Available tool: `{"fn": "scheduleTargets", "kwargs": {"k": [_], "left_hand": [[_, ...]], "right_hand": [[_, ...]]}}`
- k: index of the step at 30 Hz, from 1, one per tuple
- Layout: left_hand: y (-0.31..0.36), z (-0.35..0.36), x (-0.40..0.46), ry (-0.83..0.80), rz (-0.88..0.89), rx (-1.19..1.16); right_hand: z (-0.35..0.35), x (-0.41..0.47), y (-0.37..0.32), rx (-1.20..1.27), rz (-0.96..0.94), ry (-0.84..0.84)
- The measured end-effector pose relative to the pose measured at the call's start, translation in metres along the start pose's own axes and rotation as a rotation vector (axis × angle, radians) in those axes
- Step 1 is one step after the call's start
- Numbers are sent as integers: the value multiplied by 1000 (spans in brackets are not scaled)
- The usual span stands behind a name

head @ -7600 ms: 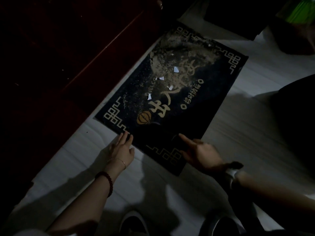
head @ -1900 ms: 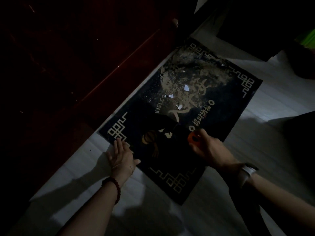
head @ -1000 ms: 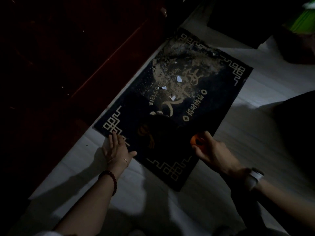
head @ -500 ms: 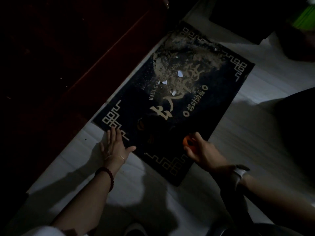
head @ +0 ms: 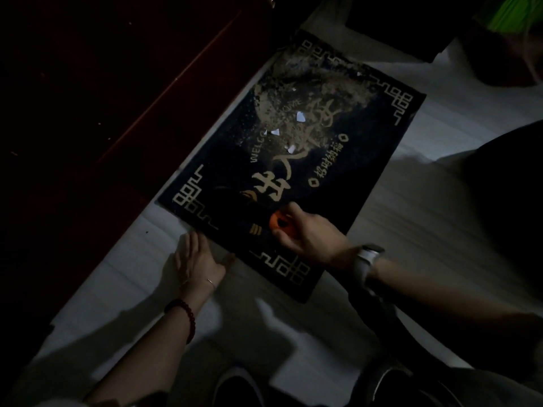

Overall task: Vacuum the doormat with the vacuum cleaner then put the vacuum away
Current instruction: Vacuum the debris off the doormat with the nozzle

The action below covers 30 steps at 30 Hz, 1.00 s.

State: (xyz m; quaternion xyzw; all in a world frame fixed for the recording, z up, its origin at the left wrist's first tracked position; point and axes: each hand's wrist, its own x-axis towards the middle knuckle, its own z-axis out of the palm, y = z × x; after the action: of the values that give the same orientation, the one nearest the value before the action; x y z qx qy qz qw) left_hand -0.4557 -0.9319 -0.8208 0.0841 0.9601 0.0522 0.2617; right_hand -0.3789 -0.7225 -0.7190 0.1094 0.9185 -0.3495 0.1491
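Because the mat [head: 293, 171] is the piece to be cleaned, it lies flat on the pale floor [head: 426, 201], one long edge close beside dark red furniture [head: 102, 98], its near short edge toward the person. Item, mat: dark, with gold fretwork at its corners; gold lettering partly reads "WELCO…ME", the middle lost under dirt, beside large and small Chinese characters too dim to read with certainty. Item, dirt [head: 308, 101]: a sandy spread over the far half of the mat, judged the part not yet vacuumed; the near half looks clean. Item, right hand [head: 305, 233]: over the near half, toward the near edge, fingers curled round an orange grip [head: 277, 223], judged the handle of a small vacuum whose dark body cannot be made out against the mat; a watch [head: 367, 258] sits on that wrist. Item, left hand [head: 197, 258]: flat, fingers straight, holding nothing, pressed on the floor just at the near edge by the left corner, seemingly to brace the person or steady the mat. Item, bead bracelet [head: 183, 314]: on the left forearm. Item, paper scraps [head: 299, 116]: a few white bits among the dirt at mid-mat. No brand is visible anywhere.
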Motion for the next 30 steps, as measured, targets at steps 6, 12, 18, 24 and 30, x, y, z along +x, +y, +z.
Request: {"fn": "scheduleTargets", "kwargs": {"k": [6,12,18,24,30], "left_hand": [[-13,0,2,-27,0,-9],[-11,-6,7,-108,53,142],[-17,-19,8,-173,79,171],[-24,-24,11,-181,113,152],[-36,-24,0,-121,65,16]], "right_hand": [[18,28,-19,-73,-20,-94],[17,-14,9,-38,61,-155],[4,-58,40,14,97,-131],[-13,-17,-2,49,-33,-108],[8,63,-54,-66,-107,-100]]}}
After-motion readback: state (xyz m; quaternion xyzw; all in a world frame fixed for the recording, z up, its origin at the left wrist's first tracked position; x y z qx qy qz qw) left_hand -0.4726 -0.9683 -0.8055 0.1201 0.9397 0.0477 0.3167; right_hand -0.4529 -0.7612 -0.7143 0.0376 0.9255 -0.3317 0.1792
